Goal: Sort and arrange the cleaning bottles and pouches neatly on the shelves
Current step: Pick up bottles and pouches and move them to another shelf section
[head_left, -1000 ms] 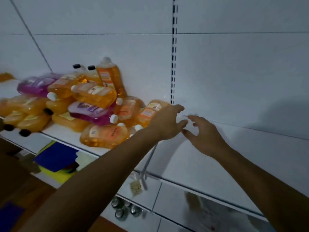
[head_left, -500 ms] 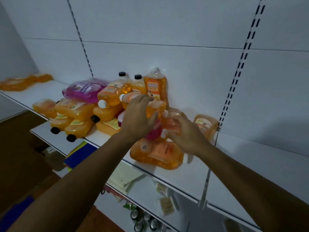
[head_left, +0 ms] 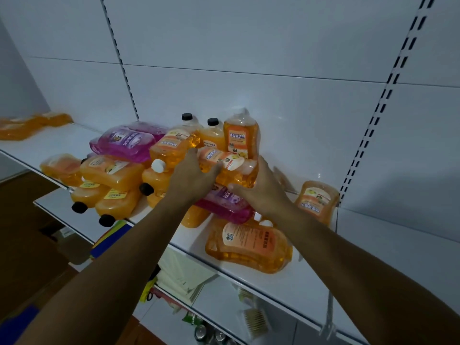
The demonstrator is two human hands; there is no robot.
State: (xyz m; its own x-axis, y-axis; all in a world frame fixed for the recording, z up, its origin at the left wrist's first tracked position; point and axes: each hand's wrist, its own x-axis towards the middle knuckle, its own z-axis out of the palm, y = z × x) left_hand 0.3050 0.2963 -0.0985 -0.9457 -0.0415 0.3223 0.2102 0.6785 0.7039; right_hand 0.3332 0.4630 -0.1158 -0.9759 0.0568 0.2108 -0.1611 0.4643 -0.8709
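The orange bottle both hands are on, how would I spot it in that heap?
Find the white shelf with the heap of bottles against the back wall. At the heap's top right, below an upright orange bottle, the orange bottle lies on its side between the left hand and right hand. It alone is held; a purple bottle lies beneath it.

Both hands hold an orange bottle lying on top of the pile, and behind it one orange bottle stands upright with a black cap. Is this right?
Not quite. The head view shows the upright orange bottle with a clear cap, not black. Both the left hand and right hand do hold the lying orange bottle.
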